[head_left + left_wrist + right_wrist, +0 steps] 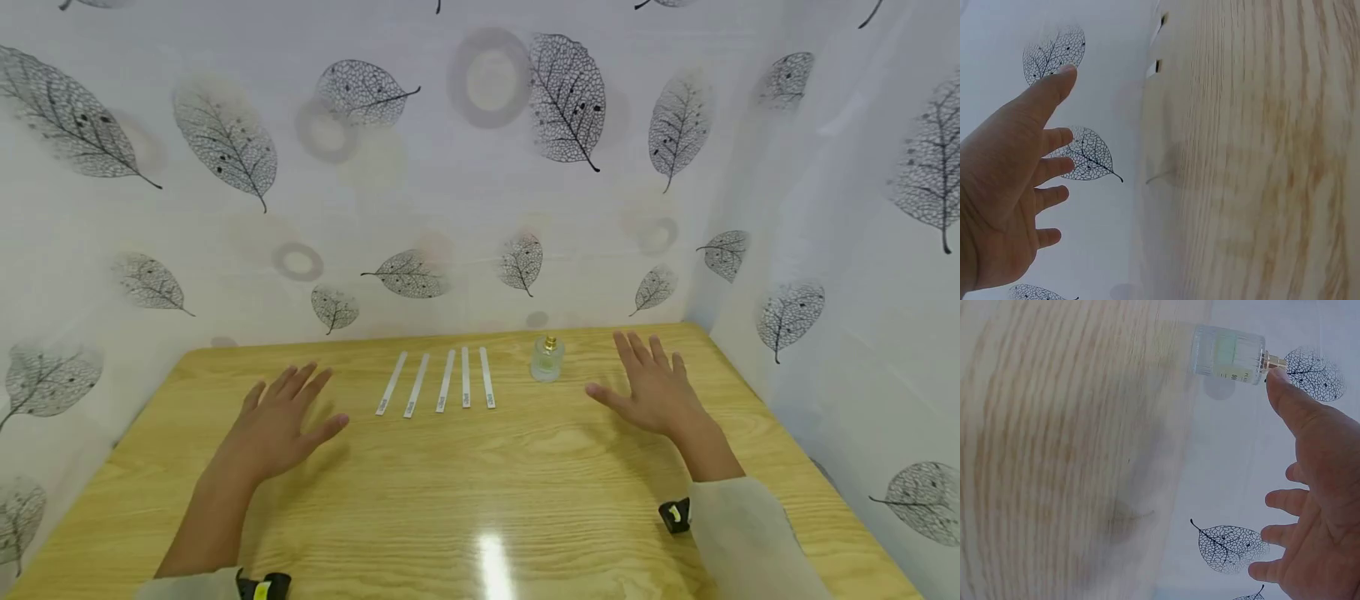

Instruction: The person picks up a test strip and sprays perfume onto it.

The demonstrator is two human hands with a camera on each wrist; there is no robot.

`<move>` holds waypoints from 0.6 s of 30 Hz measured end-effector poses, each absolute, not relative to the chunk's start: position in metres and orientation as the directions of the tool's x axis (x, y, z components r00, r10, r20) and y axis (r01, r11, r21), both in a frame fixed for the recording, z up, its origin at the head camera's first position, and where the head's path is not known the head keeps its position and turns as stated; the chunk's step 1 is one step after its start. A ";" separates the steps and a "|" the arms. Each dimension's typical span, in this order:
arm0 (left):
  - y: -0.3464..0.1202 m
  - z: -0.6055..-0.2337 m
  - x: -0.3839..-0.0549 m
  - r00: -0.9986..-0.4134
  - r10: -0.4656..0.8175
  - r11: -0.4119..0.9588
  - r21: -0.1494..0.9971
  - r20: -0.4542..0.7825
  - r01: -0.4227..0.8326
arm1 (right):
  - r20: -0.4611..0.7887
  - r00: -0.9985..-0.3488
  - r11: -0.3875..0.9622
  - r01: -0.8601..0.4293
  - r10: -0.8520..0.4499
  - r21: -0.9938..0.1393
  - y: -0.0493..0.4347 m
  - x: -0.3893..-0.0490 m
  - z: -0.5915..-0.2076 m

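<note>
Several white paper test strips (446, 381) with small dark print at their near ends lie side by side near the back of the table. To their right stands a clear glass perfume bottle (547, 360) with a gold spray neck; the right wrist view shows the pale label on the bottle (1229, 355). My left hand (273, 427) hovers left of the strips, fingers spread, holding nothing. On the other side, my right hand (654, 390) is over the table just right of the bottle, also spread and holding nothing.
The wooden table (420, 500) reaches back to a pale curtain (465, 183) printed with dark leaves, which also runs along both sides. Each wrist wears a black band device, seen at the left cuff (264, 587) and the right cuff (675, 516).
</note>
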State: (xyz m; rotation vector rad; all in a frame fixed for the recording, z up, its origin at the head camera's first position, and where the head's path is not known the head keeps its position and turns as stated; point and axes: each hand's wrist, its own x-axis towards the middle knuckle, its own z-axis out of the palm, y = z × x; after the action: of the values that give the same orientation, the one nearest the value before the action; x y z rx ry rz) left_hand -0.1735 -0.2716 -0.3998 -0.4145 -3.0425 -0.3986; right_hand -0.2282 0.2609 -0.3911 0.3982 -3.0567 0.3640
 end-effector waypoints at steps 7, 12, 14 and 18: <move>-0.265 -0.404 -0.177 -0.957 0.274 0.926 0.243 0.096 0.289 | 0.062 -0.958 0.916 -0.287 -0.281 -0.281 0.257 -0.232 -0.388; -0.256 -0.408 -0.186 -0.956 0.270 0.924 0.248 0.117 0.291 | 0.091 -0.946 0.897 -0.323 -0.310 -0.302 0.249 -0.242 -0.390; -0.251 -0.409 -0.190 -0.958 0.263 0.924 0.255 0.118 0.285 | 0.105 -0.939 0.886 -0.344 -0.328 -0.311 0.244 -0.247 -0.393; -0.241 -0.410 -0.197 -0.961 0.257 0.921 0.275 0.099 0.275 | 0.118 -0.929 0.863 -0.368 -0.350 -0.346 0.235 -0.255 -0.395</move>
State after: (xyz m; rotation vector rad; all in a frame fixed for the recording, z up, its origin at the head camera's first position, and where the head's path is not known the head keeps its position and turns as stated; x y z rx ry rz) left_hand -0.1969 -0.2412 -0.4098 -0.4187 -3.0195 -0.4462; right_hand -0.2546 0.2347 -0.3953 0.5753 -2.9827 0.5694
